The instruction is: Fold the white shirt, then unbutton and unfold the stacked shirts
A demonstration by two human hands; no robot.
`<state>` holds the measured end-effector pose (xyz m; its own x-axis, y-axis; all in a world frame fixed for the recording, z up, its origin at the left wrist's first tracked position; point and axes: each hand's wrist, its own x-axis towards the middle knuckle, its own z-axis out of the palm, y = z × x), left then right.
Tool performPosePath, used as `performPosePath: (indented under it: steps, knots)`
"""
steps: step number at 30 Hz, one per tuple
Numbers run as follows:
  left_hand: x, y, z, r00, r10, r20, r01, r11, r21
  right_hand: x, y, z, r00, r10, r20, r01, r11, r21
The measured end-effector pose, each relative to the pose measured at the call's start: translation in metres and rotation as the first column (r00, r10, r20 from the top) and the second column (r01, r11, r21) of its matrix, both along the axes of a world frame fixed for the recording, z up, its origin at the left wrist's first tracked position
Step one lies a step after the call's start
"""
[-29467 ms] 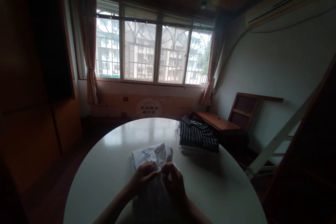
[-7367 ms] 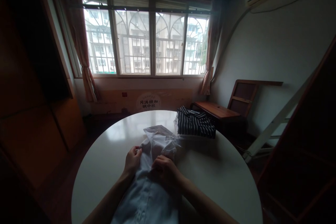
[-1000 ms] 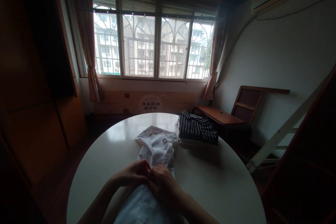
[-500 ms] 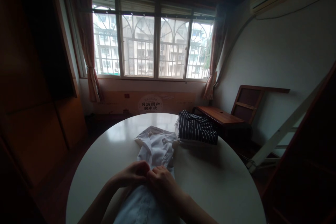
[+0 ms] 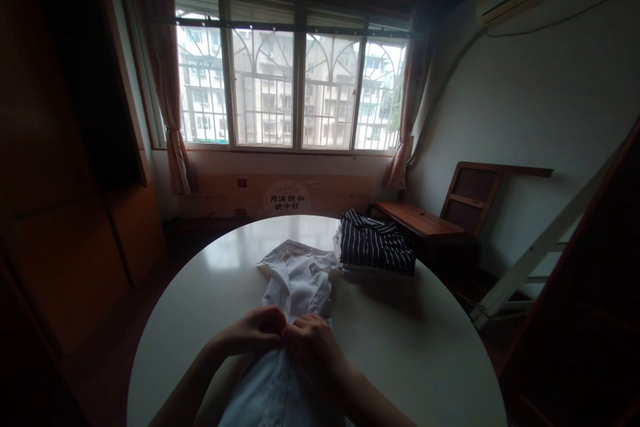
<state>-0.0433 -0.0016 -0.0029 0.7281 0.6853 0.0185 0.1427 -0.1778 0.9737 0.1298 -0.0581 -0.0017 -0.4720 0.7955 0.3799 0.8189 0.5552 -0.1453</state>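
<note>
A white shirt [image 5: 300, 280] lies lengthwise on the round white table [image 5: 190, 307], its collar end away from me and its lower part running toward my body. My left hand [image 5: 260, 328] is closed on the shirt's front edge, fingers curled. Right beside it, my right hand [image 5: 311, 337] pinches the same strip of cloth, and the two hands meet at the middle. Whether a button sits between the fingers is hidden. Below the hands, the shirt's front placket shows with the cloth spread out.
A folded black shirt with white stripes [image 5: 376, 243] tops a stack of pale folded clothes at the table's far right. Beyond stand a wooden bench [image 5: 420, 219] and a white ladder [image 5: 530, 260]. A barred window [image 5: 295, 87] lies ahead, with a cabinet [image 5: 65, 267] at left.
My right hand has shifted very slightly at the placket, and the cloth below has moved a little. Both hands keep their closed grip; everything else looks the same.
</note>
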Motion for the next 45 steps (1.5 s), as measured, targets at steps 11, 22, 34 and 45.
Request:
performPosePath:
  steps: [11,22,34,45]
  knots:
    - [0.002,-0.003,0.004,1.0,0.004,-0.022,-0.003,1.0,0.019,0.007,-0.001,-0.002,0.992,-0.014,-0.122,0.001,0.994,-0.107]
    - [-0.001,0.004,-0.011,1.0,-0.014,0.012,0.014,1.0,-0.005,0.004,-0.003,-0.003,0.982,0.029,-0.186,-0.048,0.994,-0.098]
    - [0.001,0.0,-0.003,1.0,0.011,-0.009,-0.011,1.0,-0.02,0.002,-0.005,-0.002,0.97,0.052,-0.237,-0.065,0.997,-0.045]
    - [0.001,0.001,-0.006,1.0,0.004,0.008,-0.004,1.0,-0.024,0.001,0.0,-0.008,0.97,0.001,-0.242,-0.022,0.996,-0.084]
